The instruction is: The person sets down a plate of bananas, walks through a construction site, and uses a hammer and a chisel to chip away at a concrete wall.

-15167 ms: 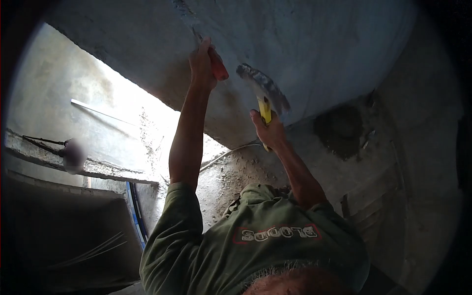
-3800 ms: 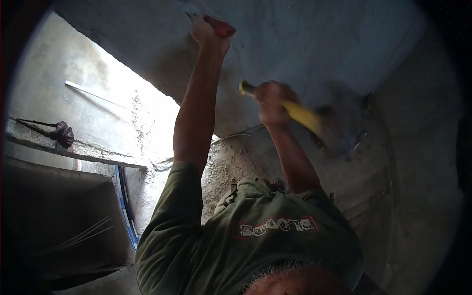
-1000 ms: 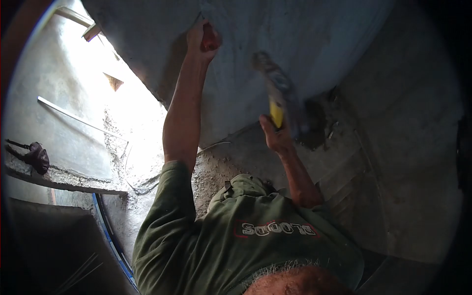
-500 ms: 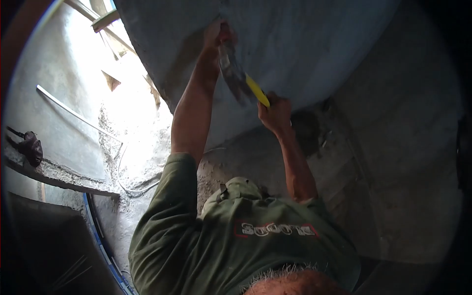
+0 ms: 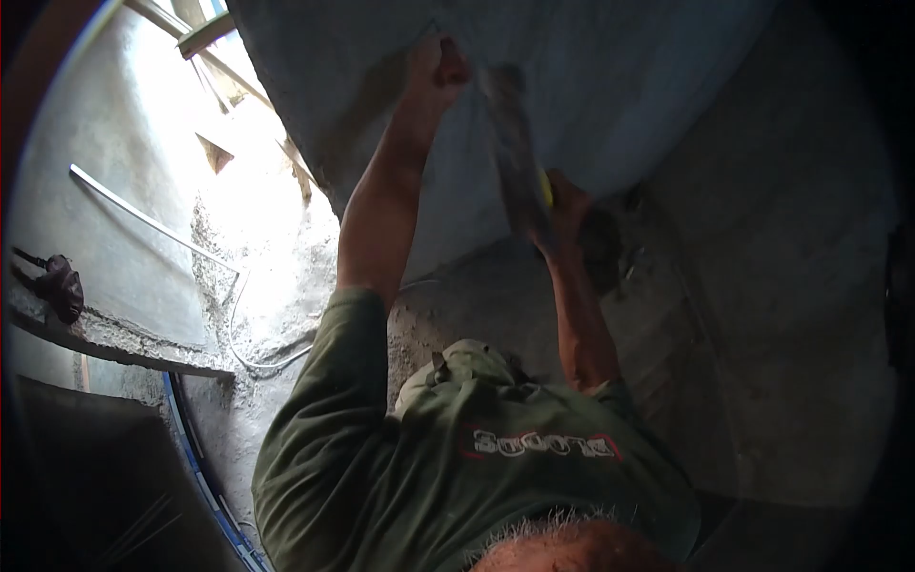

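Observation:
My right hand point(image 5: 569, 205) is closed around the yellow handle of a hammer point(image 5: 513, 153), whose dark head is smeared by motion. The hammer hangs before a grey concrete surface point(image 5: 610, 105), to the right of my left hand and apart from it. Raised against that surface, my left hand point(image 5: 438, 74) has its fingers curled together. What they hold, if anything, is too small and dark to make out. Both arms reach up from the green shirt point(image 5: 400, 477).
On the left, a bright wall point(image 5: 124, 248) carries a white strip point(image 5: 152, 217) and a loose cable point(image 5: 250, 362). A dark bundle point(image 5: 63, 286) rests on a ledge point(image 5: 124, 355). Blue strips point(image 5: 195, 462) run below. Wooden pieces point(image 5: 206, 36) stick out at the upper left.
The hammer has swung right, away from my left hand, and its head is now more blurred. My right hand has shifted slightly right; my left hand has moved a little right and down.

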